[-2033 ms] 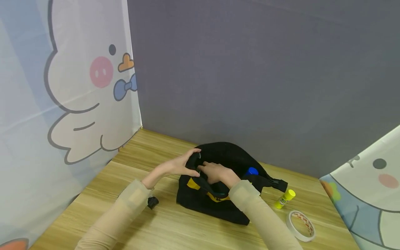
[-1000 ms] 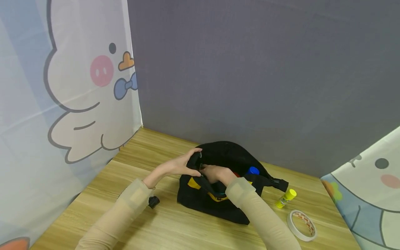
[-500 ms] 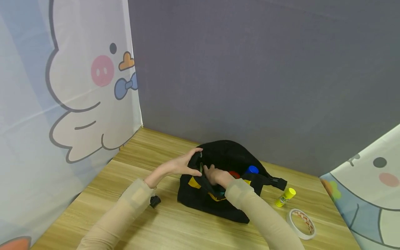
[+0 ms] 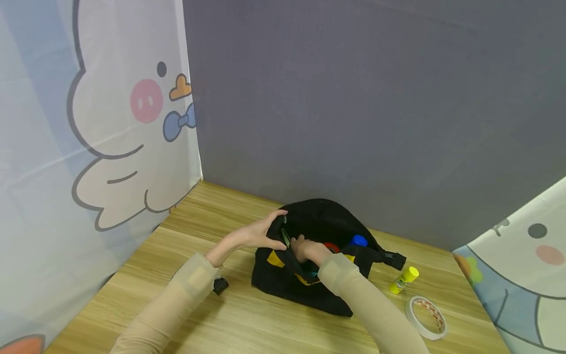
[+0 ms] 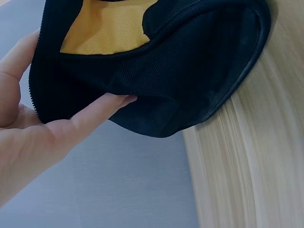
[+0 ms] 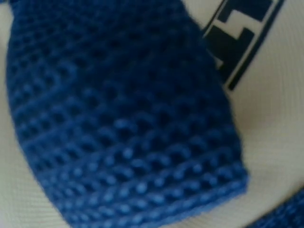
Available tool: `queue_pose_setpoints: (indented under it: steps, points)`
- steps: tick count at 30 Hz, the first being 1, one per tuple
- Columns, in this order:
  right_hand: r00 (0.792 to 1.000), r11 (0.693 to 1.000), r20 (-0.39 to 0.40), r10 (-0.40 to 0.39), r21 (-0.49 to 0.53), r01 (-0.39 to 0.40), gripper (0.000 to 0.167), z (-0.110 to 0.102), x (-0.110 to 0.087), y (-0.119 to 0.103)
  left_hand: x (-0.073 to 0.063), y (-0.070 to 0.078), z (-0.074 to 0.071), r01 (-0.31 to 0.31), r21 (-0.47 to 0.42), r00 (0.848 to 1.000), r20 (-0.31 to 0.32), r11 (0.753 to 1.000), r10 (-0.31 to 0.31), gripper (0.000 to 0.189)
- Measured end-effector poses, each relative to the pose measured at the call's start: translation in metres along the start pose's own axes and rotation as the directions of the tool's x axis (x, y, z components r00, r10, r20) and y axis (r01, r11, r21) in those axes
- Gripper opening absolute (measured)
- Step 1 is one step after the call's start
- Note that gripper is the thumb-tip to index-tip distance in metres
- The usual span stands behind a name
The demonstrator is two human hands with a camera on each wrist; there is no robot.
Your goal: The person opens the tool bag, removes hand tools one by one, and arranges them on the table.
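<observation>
A black bag (image 4: 294,295) with yellow patches lies on the table, its zipped mouth spread. My left hand (image 4: 252,235) grips the left end of the mouth, thumb and fingers on either side of the fabric. The left wrist view shows this hand (image 5: 52,128) at the zipper edge, near a yellow patch (image 5: 111,28). My right hand (image 4: 307,249) reaches into the mouth; its fingertips are partly hidden, and I cannot tell whether they hold anything. Beside them a thin greenish strip (image 4: 285,238) stands against the left end. A red round thing (image 4: 330,247) and a blue cap (image 4: 358,240) show inside.
Right of the bag are a yellow glue stick (image 4: 404,280) and a white tape roll (image 4: 412,317). A small black object (image 4: 219,285) lies by the left sleeve. A grey wall stands behind. The right wrist view shows blue knitted material (image 6: 128,118) over cream fabric (image 6: 270,118).
Inside the bag, my right hand has drawn slightly right, away from the left end. The greenish strip and the red thing have come into view. My left hand keeps its grip.
</observation>
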State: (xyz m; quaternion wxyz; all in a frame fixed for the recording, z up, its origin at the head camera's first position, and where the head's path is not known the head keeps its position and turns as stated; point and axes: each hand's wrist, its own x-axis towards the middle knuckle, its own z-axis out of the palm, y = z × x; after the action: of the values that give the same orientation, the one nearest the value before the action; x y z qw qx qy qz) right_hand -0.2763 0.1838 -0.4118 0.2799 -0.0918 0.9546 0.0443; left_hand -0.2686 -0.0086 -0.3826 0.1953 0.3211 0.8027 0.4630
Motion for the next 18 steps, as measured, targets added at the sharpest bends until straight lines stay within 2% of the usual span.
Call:
queue_pose_setpoints:
  steps: [8,13,18]
  points:
    - [0.999,0.999,-0.043,0.021,0.041,-0.019,0.049,0.0016,0.0004,-0.0019,0.0002,0.0021,0.0009,0.006,0.002,1.0,0.005,1.0,-0.006,0.092]
    - [0.999,0.999,-0.039,0.028,0.046,-0.026,0.047,0.0013,-0.0002,-0.0012,0.0006,0.0031,0.0008,0.003,-0.004,1.0,0.002,1.0,-0.003,0.091]
    - [0.999,0.999,-0.051,0.016,0.045,-0.014,0.02,-0.0003,-0.0008,-0.0005,0.0011,0.004,0.0012,0.001,0.005,1.0,-0.002,1.0,-0.001,0.091]
